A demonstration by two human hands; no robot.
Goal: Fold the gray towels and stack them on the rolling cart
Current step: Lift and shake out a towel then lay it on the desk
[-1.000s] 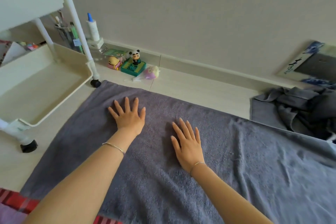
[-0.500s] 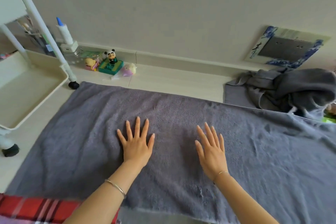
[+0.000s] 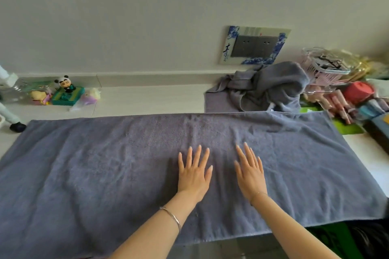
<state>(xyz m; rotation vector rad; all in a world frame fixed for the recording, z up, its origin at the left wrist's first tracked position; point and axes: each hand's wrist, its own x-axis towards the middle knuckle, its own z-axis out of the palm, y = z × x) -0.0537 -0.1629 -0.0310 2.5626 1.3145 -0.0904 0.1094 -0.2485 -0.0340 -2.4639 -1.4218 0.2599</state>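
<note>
Under both hands [image 3: 194,176], spread gray towel [image 3: 94,170].

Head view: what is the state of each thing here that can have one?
spread towel: lying flat, mostly smooth.
left hand: open, palm flat on the spread towel.
right hand: open, palm flat on the spread towel.
second towel: crumpled heap by the wall, unfolded.
panda figure: standing upright.
rolling cart: only a wheel shows.

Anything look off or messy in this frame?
The spread gray towel lies flat, with the left hand and right hand resting open on it: fine. Odd one: the second gray towel is a crumpled heap by the wall under the socket plate, not yet folded.
</note>
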